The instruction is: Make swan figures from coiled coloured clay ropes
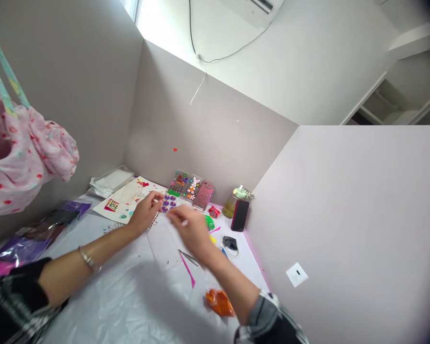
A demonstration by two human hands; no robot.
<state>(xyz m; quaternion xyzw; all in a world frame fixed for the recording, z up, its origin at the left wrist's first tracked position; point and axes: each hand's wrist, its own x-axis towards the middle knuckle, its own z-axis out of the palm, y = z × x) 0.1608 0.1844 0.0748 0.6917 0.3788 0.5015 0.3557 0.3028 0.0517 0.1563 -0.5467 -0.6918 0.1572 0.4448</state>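
My left hand point(145, 213) is held over the white-covered table with its fingers curled and the fingertips close together; anything in them is too small to make out. To its right my right hand point(193, 234), slightly blurred, has thumb and fingers in a pinch, and what it may hold cannot be seen. Just behind the hands lies a sheet of purple round pieces point(169, 202). Below them a clear flat piece point(164, 246) with a few dark specks rests on the table. A pink modelling tool point(188, 271) and a thin grey metal tool point(189, 258) lie beside it.
Decorated cases point(179, 181) lean against the back wall. A jar point(230, 204) and a phone point(240, 215) stand at the right. An orange packet point(219, 302) and a black packet point(230, 242) lie nearby. Left are a painted sheet point(129, 196) and purple plastic packaging point(43, 229).
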